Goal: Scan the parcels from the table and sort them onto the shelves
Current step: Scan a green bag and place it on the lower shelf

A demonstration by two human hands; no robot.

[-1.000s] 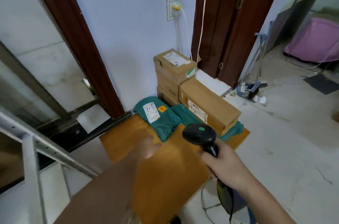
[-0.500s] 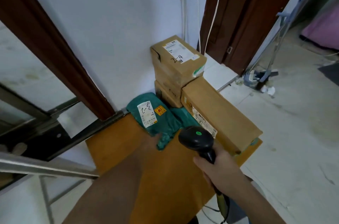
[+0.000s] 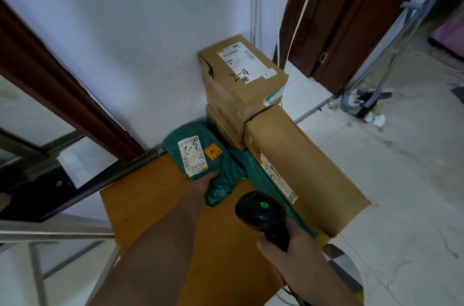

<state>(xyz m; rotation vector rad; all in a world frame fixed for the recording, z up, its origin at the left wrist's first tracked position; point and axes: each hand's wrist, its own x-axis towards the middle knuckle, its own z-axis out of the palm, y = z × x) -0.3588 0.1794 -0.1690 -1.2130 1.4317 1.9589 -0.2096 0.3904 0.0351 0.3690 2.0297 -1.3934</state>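
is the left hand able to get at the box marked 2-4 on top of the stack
Probably yes. The left hand is on the green parcel, just in front of the stack; nothing blocks the way up to the top box, though it would need a further stretch.

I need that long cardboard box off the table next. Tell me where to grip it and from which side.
Probably grip the long cardboard box at its near end, which overhangs the table corner and leaves the underside open. Come from the right, the floor side: its far end butts against the stacked boxes, and it rests on a green bag.
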